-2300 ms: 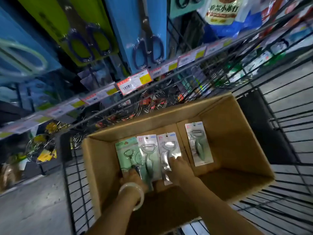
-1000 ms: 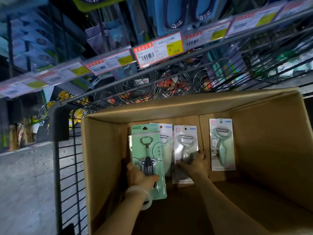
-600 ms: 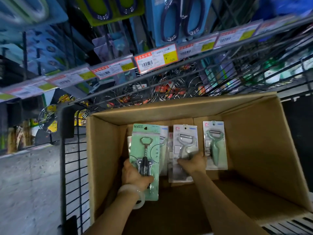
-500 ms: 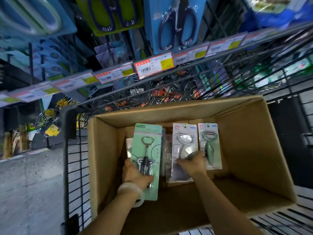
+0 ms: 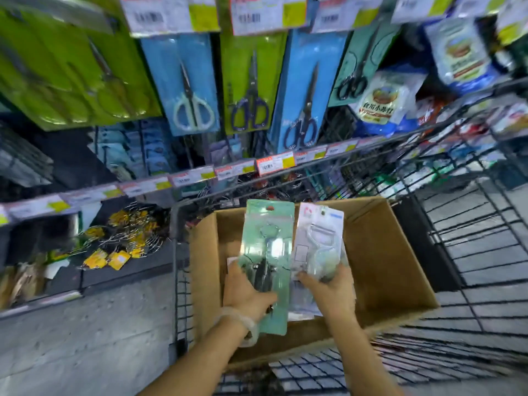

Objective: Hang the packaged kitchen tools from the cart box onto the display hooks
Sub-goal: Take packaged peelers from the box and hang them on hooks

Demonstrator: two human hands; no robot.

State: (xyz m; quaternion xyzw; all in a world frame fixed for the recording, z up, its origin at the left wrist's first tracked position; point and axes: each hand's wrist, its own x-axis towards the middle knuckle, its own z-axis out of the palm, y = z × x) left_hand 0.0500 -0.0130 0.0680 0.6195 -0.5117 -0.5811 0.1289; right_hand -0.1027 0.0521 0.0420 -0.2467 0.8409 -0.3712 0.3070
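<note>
From where I watch, the far left shows a low shelf with a heap of wire utensils with yellow tags (image 5: 125,241) lying on it, and a grey floor (image 5: 85,338) below. Above them hangs a row of carded scissors: a green card (image 5: 94,81), then a blue card with white-handled scissors (image 5: 190,90), a green one with dark handles (image 5: 251,90), and another blue one (image 5: 305,92), with a strip of price labels (image 5: 274,164) running under them. The black wire cart wall (image 5: 177,281) stands between the shelving and the cardboard box (image 5: 391,252), which sits inside the cart. My left hand (image 5: 247,295), with a pale bangle (image 5: 243,324) at the wrist, has its fingers clenched around the lower part of a green corkscrew package (image 5: 268,252), held upright above the box opening. Just beside it, touching along the edge, my right hand (image 5: 331,290) grasps a white peeler package (image 5: 320,244) by its lower end, also raised over the box. Further packages under these two are mostly hidden. To the right, bagged goods (image 5: 380,104) hang behind the cart's wire grid (image 5: 471,238).
</note>
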